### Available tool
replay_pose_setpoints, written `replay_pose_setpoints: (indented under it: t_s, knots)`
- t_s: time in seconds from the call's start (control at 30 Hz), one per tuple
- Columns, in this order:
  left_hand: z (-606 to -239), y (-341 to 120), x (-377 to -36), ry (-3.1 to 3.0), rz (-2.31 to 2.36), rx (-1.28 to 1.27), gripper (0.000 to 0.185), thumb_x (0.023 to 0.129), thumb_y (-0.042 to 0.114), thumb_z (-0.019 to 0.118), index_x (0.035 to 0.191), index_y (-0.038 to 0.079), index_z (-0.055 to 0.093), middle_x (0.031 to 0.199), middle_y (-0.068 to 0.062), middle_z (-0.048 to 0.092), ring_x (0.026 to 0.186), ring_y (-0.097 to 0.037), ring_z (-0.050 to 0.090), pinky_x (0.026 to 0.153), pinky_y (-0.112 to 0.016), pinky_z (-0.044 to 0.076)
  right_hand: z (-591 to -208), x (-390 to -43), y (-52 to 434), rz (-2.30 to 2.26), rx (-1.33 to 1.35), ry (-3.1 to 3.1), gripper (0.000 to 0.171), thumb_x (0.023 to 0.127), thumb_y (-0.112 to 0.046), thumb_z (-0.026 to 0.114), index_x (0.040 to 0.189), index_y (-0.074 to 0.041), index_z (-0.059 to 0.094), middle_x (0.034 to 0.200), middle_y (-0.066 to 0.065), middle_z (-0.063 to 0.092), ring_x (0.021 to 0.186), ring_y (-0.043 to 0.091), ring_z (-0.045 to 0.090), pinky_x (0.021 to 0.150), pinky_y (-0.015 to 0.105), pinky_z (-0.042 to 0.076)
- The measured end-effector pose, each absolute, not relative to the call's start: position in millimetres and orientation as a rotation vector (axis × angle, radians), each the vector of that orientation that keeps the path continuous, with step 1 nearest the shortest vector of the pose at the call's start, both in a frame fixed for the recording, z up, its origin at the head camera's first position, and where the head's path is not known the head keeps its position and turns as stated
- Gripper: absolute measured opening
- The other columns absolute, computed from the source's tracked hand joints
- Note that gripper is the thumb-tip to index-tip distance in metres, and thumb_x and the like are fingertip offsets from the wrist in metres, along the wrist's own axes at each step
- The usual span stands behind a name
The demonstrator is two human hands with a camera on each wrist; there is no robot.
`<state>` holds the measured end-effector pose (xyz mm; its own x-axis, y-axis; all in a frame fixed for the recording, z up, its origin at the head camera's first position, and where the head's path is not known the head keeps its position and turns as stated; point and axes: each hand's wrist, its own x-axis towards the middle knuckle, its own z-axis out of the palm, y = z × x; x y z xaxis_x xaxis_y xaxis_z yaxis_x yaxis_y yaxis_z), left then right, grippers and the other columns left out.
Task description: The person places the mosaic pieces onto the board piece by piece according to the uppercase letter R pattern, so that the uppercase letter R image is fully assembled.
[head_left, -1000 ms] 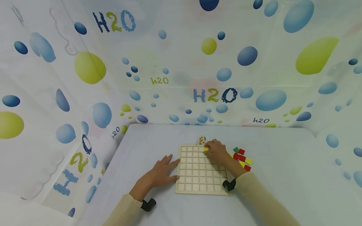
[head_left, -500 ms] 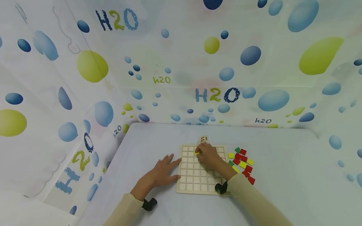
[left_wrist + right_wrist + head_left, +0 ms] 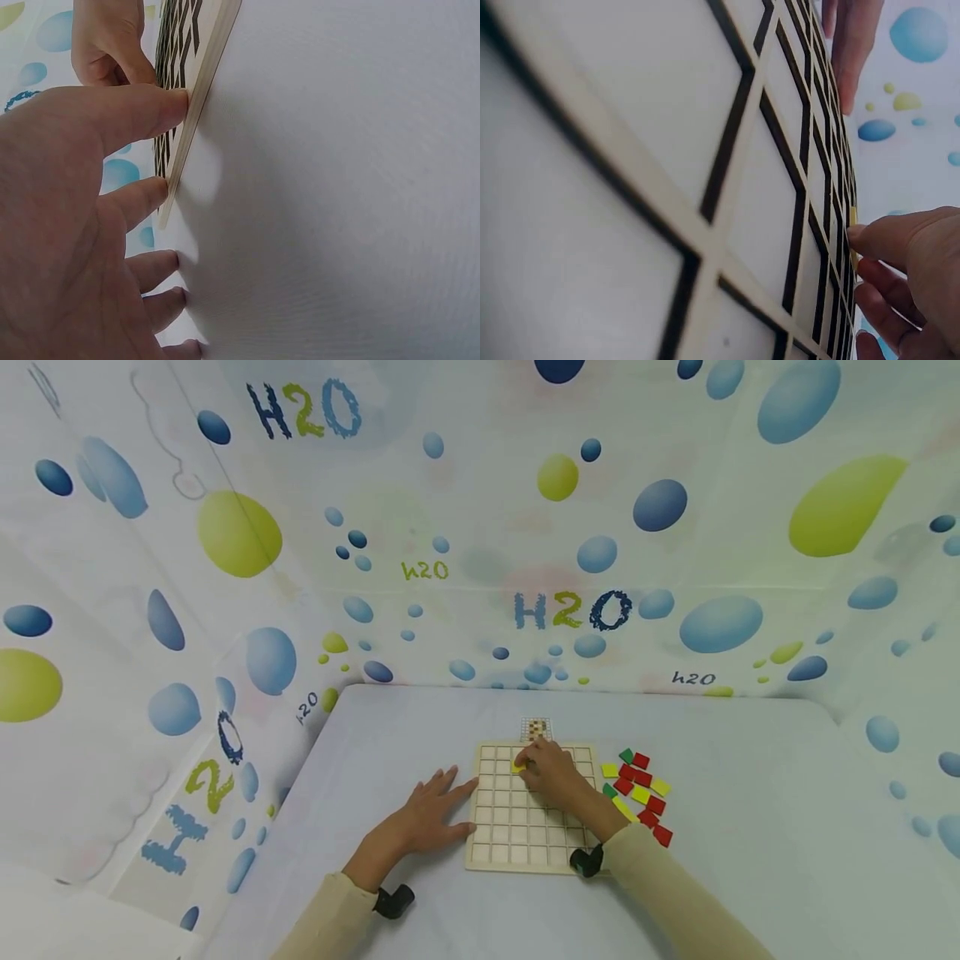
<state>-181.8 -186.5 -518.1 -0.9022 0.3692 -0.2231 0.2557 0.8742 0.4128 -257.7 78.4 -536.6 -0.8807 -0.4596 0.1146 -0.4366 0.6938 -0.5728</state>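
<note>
A pale wooden grid board (image 3: 502, 837) lies flat on the table, its square cells edged by raised strips. My right hand (image 3: 553, 774) is over the board's upper part and pinches a small yellow tile (image 3: 517, 768) at one of the cells. In the right wrist view the yellow tile (image 3: 853, 217) shows as a thin sliver by the thumb and fingertips; whether it sits fully in the cell is hidden. My left hand (image 3: 431, 816) rests with fingers spread at the board's left side. In the left wrist view, thumb and index finger of the left hand (image 3: 90, 202) touch the board's edge (image 3: 196, 97).
Loose red, yellow and green tiles (image 3: 641, 795) lie scattered right of the board, partly beside the right forearm. A small printed pattern card (image 3: 536, 727) lies behind the board. A patterned sheet (image 3: 480, 527) hangs behind the white table (image 3: 405, 727).
My right hand has moved left over the board with the yellow tile, then stayed at one cell for the last half second. The left hand has kept its place.
</note>
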Motion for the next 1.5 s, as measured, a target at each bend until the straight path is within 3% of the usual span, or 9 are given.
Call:
replay_pose_setpoints:
  t_s: [0.23,0.37,0.63,0.93,1.17,1.4,1.5]
  knots:
    - [-518,-186,-181,2.745,0.553,0.466,0.073,0.099,0.051,0.066,0.163,0.025,0.043,0.173,-0.018,0.027,0.161,-0.042,0.020,0.127,-0.064,0.020,-534,-253,86,-0.969,-0.831,2.865,0.008,0.100,-0.012,0.072,0.108,-0.011,0.075,0.112,0.006,0.062,0.103,0.029,0.058,0.084,0.050,0.047]
    - [-519,-186,-181,2.749,0.559,0.469,0.072,0.100,0.050,0.065,0.163,0.025,0.043,0.173,-0.018,0.027,0.161,-0.042,0.020,0.127,-0.065,0.019,-534,-251,101,-1.005,-0.815,2.873,0.010,0.101,-0.012,0.069,0.109,-0.010,0.075,0.115,0.010,0.064,0.102,0.031,0.060,0.084,0.055,0.050]
    - [-521,-187,-181,2.759,0.550,0.475,0.073,0.099,0.050,0.065,0.163,0.024,0.043,0.173,-0.019,0.027,0.161,-0.043,0.020,0.127,-0.065,0.019,-524,-252,166,-1.083,-0.467,2.855,0.025,0.104,-0.015,0.066,0.126,-0.005,0.069,0.128,0.019,0.061,0.117,0.037,0.059,0.102,0.059,0.051]
    - [-517,-187,-180,2.758,0.561,0.472,0.073,0.099,0.049,0.066,0.163,0.023,0.043,0.173,-0.020,0.027,0.161,-0.043,0.021,0.127,-0.066,0.020,-518,-263,244,-0.922,-0.043,2.822,0.045,0.101,-0.021,0.071,0.136,0.003,0.058,0.136,0.032,0.054,0.120,0.045,0.055,0.106,0.059,0.052]
    - [-516,-186,-180,2.750,0.586,0.475,0.072,0.099,0.048,0.066,0.163,0.024,0.042,0.173,-0.020,0.026,0.161,-0.043,0.019,0.127,-0.065,0.018,-516,-270,273,-0.934,-0.052,2.732,0.037,0.102,-0.015,0.067,0.133,0.005,0.063,0.136,0.032,0.059,0.121,0.046,0.057,0.108,0.060,0.051]
    - [-515,-184,-179,2.751,0.578,0.468,0.072,0.100,0.048,0.065,0.164,0.024,0.042,0.173,-0.019,0.026,0.161,-0.043,0.019,0.128,-0.065,0.018,-521,-274,269,-0.954,-0.066,2.725,0.040,0.101,-0.016,0.068,0.135,0.004,0.062,0.135,0.032,0.059,0.118,0.044,0.056,0.107,0.057,0.053]
    - [-515,-184,-179,2.748,0.580,0.470,0.072,0.100,0.048,0.065,0.164,0.024,0.042,0.173,-0.019,0.026,0.161,-0.043,0.019,0.128,-0.065,0.017,-524,-275,265,-0.944,-0.065,2.727,0.037,0.100,-0.017,0.070,0.130,0.003,0.065,0.128,0.029,0.061,0.111,0.041,0.057,0.102,0.054,0.056]
